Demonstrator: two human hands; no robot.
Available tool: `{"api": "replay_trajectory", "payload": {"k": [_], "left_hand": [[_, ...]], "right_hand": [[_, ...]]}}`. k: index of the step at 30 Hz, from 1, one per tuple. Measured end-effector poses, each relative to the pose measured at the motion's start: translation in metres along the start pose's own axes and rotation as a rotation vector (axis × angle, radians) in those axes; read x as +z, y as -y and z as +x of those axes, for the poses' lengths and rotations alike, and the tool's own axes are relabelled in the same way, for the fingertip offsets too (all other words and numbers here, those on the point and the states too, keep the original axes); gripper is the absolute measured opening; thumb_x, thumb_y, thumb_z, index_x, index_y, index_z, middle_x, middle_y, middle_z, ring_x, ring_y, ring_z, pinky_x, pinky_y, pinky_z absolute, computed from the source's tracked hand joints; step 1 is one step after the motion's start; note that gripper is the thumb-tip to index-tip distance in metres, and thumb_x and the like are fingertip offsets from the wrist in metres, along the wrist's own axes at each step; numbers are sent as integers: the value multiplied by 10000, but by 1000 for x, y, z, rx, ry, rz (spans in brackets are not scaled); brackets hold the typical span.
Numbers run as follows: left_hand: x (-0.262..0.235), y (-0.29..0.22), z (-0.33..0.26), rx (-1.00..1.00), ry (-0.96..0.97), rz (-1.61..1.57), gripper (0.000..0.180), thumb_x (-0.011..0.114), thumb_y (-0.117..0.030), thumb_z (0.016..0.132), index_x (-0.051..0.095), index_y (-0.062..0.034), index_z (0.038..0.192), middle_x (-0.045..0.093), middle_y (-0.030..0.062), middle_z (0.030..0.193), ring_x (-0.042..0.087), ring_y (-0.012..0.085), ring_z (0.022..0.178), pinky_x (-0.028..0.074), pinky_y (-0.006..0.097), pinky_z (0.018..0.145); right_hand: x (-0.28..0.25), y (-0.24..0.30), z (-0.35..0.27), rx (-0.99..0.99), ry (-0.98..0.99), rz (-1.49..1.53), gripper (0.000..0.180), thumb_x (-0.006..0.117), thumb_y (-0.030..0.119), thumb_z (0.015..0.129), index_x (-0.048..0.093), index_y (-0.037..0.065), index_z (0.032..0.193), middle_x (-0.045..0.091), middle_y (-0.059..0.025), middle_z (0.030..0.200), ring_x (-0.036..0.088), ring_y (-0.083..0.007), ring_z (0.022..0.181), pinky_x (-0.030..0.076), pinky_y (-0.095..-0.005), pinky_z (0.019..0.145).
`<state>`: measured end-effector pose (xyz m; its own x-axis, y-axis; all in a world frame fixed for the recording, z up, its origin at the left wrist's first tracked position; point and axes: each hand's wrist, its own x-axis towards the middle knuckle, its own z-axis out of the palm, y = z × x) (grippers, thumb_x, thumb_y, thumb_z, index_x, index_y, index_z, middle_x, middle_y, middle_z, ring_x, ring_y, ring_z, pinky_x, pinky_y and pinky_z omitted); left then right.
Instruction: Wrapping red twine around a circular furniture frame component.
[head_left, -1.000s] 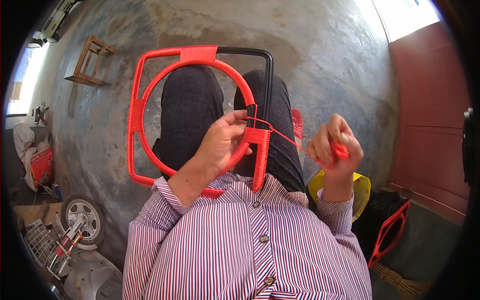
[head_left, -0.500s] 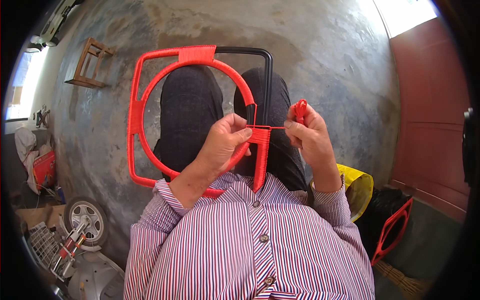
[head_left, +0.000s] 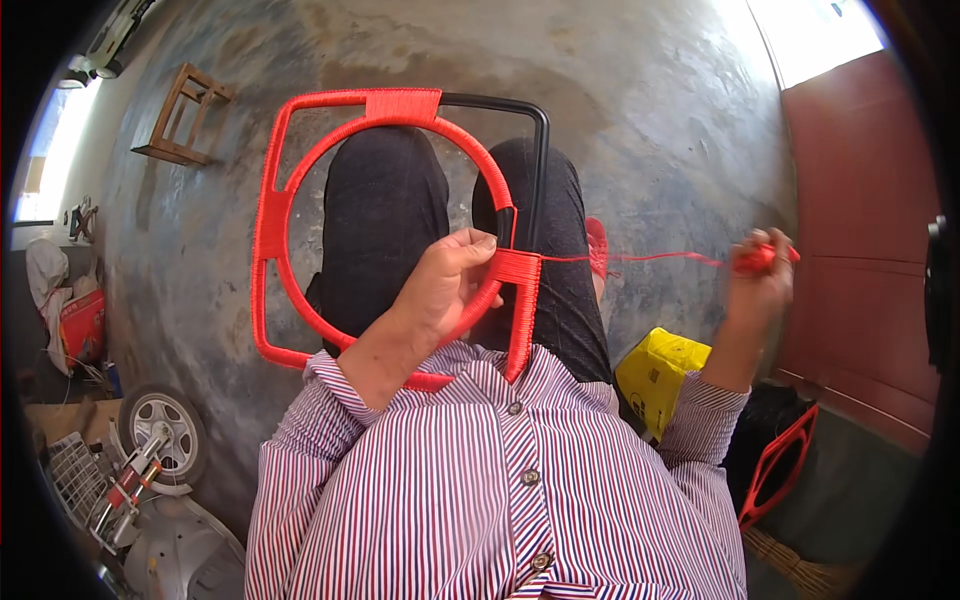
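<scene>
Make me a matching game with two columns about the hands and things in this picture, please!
Column one
1. left hand
2. stool
3. right hand
4. bag

Column two
A. holding bunched red cord
B. on the frame
C. yellow
D. brown, near the picture's upper left

Right pairs: 1-B, 2-D, 3-A, 4-C

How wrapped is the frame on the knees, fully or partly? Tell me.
Partly: red cord covers most of the frame, but bare black tubing shows at its upper-right corner.
</scene>
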<state>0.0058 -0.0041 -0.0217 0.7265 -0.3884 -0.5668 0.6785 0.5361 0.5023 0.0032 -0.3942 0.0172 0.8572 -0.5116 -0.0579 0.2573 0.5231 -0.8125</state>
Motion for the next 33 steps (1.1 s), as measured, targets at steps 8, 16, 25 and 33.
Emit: {"api": "replay_trajectory", "payload": {"k": [8,16,25,33], "left_hand": [[-4,2,5,-48,-8,23,101,526,-38,954,561,-24,1048,677,98,939,675,181,782,572,329,595],[10,-6,-7,-186,8,23,208,561,-19,941,546,-8,1148,688,113,964,698,166,731,589,268,541],[-1,1,2,-153,57,95,137,576,-64,949,552,-32,1080,665,80,921,657,149,656,551,289,504],[7,-2,-5,9,-66,10,130,517,-185,968,535,-60,998,639,87,860,631,186,680,539,347,519]], "right_hand": [[24,-9,-42,104,162,-225,282,494,232,960,638,25,1086,549,-34,808,490,-111,657,385,-252,545],[105,-97,-96,-35,1074,-1383,362,657,105,790,614,2,1135,656,-217,809,654,-387,782,512,-462,682],[125,-113,-76,38,1120,-1396,294,666,124,763,548,-15,995,641,-239,754,637,-431,750,509,-482,670],[118,-115,-75,-154,626,-987,546,741,58,748,592,79,1273,637,-155,1078,627,-308,1015,500,-392,879]]}}
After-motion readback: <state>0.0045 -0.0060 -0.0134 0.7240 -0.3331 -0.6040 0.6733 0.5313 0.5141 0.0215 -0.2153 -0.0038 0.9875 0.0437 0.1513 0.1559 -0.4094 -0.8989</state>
